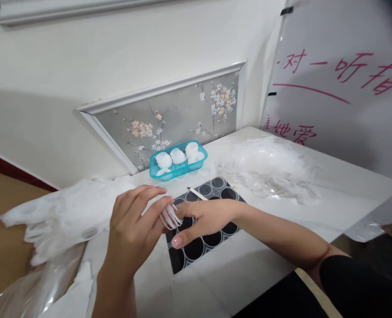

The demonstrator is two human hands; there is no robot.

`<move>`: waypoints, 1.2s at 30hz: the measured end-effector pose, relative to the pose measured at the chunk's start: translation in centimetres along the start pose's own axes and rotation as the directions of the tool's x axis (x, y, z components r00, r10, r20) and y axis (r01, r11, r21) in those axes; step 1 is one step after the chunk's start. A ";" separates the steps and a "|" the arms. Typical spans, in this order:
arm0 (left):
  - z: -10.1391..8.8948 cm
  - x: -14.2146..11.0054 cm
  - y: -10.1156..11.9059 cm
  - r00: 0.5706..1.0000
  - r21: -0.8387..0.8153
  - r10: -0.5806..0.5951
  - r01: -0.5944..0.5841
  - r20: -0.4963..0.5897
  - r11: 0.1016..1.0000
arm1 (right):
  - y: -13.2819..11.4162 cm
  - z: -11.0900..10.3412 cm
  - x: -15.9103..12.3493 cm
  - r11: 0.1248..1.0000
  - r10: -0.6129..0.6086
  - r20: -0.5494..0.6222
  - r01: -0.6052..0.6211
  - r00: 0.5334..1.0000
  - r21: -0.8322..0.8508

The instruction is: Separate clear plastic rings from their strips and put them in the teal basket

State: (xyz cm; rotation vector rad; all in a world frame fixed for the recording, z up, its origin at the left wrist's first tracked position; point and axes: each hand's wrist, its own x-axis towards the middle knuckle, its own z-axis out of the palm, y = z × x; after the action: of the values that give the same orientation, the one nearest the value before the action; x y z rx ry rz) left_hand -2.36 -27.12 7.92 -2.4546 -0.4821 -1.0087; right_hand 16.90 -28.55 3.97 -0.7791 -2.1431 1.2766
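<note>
My left hand is curled around a small bundle of thin white rings, gripping them at the fingertips. Reaching in from the right, my right hand has its thumb stretched out and apart, while its fingertips meet the rings and are partly hidden behind them. Beneath both hands lies a black mat printed with pale circles. A slim white tool with a dark tip, like a craft knife or pen, rests on the mat's far part.
A turquoise basket with several white rounded bundles stands by the wall. Crumpled clear film is heaped on the right of the white table. Sheets of white material with round holes hang over the left edge. A whiteboard stands behind.
</note>
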 end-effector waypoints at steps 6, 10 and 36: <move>0.2 -0.2 0.4 0.990 0.046 0.078 -0.073 -0.119 0.996 | 1.5 -0.6 0.6 0.791 -0.057 0.048 0.016 0.997 0.612; 1.0 -0.4 0.3 0.957 0.098 0.196 -0.179 -0.213 0.979 | 0.8 -0.7 0.6 0.487 -0.004 -0.041 0.038 0.999 0.873; 0.2 -0.2 2.0 0.977 -0.099 -0.142 0.127 -0.160 0.987 | -3.1 2.0 -2.0 0.864 -0.217 -0.265 0.059 0.940 -0.500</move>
State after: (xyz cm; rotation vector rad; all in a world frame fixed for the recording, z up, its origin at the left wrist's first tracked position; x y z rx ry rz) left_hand -1.43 -28.74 7.10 -2.4130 -0.5647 -1.3049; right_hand 16.27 -32.33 5.59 -0.9304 -2.2215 0.4858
